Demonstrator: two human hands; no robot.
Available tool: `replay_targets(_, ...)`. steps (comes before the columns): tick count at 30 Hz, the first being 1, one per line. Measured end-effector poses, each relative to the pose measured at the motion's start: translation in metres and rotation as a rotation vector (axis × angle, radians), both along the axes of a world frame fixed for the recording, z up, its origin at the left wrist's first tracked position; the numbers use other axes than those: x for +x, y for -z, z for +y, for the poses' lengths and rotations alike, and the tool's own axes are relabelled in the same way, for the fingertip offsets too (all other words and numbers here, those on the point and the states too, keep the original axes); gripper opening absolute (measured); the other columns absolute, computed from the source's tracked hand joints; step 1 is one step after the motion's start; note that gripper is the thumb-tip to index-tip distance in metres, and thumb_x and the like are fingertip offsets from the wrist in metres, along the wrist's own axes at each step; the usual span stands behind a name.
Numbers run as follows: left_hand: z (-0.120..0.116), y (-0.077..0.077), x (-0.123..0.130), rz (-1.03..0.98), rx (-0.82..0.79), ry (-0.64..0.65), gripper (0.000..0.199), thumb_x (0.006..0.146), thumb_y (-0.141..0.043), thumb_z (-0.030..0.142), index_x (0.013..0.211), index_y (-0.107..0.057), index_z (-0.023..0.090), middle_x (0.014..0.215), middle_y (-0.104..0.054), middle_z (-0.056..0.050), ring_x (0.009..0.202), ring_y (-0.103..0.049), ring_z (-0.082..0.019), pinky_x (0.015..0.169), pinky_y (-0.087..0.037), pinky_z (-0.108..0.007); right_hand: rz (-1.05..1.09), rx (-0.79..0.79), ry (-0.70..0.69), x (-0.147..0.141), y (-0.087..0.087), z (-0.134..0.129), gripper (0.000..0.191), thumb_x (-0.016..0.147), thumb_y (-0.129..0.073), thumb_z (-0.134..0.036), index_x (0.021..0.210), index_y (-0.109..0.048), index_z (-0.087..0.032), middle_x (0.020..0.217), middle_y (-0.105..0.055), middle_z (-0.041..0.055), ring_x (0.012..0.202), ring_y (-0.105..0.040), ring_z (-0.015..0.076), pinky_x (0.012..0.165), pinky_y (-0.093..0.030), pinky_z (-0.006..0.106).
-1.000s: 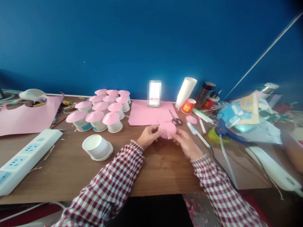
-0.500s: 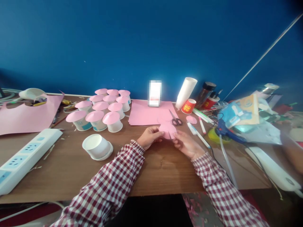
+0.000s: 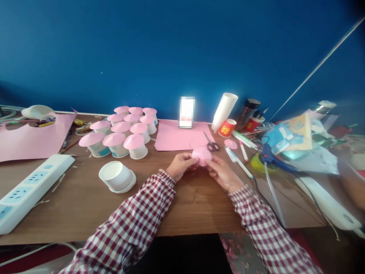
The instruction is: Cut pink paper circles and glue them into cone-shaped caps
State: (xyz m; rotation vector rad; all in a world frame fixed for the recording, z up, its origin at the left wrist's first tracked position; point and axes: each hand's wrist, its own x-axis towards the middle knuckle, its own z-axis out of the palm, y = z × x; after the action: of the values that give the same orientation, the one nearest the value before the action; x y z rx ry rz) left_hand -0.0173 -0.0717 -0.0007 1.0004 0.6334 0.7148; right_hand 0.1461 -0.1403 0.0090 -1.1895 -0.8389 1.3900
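Head view: the slit we saw gaping in the pink paper disc (image 3: 201, 155) now looks closed. Our left hand (image 3: 181, 166) and right hand (image 3: 224, 174), each in a tight pinch, hold its opposite edges above the wooden desk (image 3: 196, 207), checked sleeves (image 3: 134, 213) angling inward.

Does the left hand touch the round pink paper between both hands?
Touching: in the head view, the left hand grips the round pink paper by its edge.

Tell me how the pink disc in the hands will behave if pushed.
The pink disc is probably light: it looks like thin paper. A firm push would likely crease it, as only the left hand and right hand, at its edges, seem to support it.
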Motion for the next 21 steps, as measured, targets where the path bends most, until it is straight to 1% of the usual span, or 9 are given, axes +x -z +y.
replay_targets(4, -0.0004, -0.0011, 0.0006, -0.005, -0.01, -0.002, 0.026, 0.065, -0.074, 0.031, 0.076, -0.065, 0.009, 0.07, -0.066, -0.005, 0.061, -0.059, -0.007, 0.061, -0.048, -0.019, -0.011, 0.011, -0.01, -0.0006, -0.0004, -0.0003, 0.022, 0.069, -0.072, -0.033, 0.083, -0.062, -0.019, 0.071, -0.051, -0.0022, 0.054, -0.034, 0.005, 0.041, -0.016, 0.018)
replay_targets(9, -0.002, -0.0026, -0.0003, 0.038, -0.002, -0.005, 0.027, 0.065, -0.074, 0.033, 0.075, -0.064, 0.01, 0.063, -0.064, -0.004, 0.054, -0.056, -0.006, 0.052, -0.045, -0.017, -0.042, 0.009, 0.01, -0.0017, -0.001, -0.0008, 0.024, 0.068, -0.072, -0.036, 0.082, -0.061, -0.02, 0.071, -0.053, -0.0021, 0.055, -0.037, 0.0062, 0.042, -0.017, 0.019)
replay_targets(11, -0.002, -0.0022, -0.0005, 0.046, 0.005, -0.001, 0.027, 0.066, -0.073, 0.033, 0.076, -0.064, 0.01, 0.063, -0.064, -0.004, 0.053, -0.056, -0.007, 0.05, -0.045, -0.017, -0.048, 0.011, 0.013, -0.0019, -0.0006, -0.0008, 0.025, 0.067, -0.072, -0.037, 0.082, -0.061, -0.02, 0.071, -0.053, -0.0022, 0.055, -0.038, 0.0065, 0.042, -0.017, 0.019)
replay_targets(16, -0.0014, -0.0006, 0.0004, 0.04, 0.006, -0.006, 0.028, 0.066, -0.073, 0.034, 0.076, -0.063, 0.01, 0.066, -0.066, -0.006, 0.054, -0.058, -0.007, 0.051, -0.046, -0.017, -0.051, 0.019, 0.013, -0.0024, -0.0004, -0.0004, 0.025, 0.067, -0.071, -0.037, 0.082, -0.061, -0.02, 0.068, -0.052, -0.0026, 0.053, -0.036, 0.0058, 0.041, -0.016, 0.019)
replay_targets(21, -0.0022, -0.0021, 0.0012, 0.048, -0.001, -0.005, 0.028, 0.067, -0.073, 0.034, 0.075, -0.063, 0.009, 0.066, -0.066, -0.006, 0.054, -0.059, -0.007, 0.051, -0.047, -0.017, -0.057, 0.026, 0.013, -0.0038, -0.0013, 0.0, 0.025, 0.068, -0.071, -0.037, 0.082, -0.06, -0.019, 0.066, -0.05, -0.0034, 0.052, -0.034, 0.0052, 0.041, -0.015, 0.018)
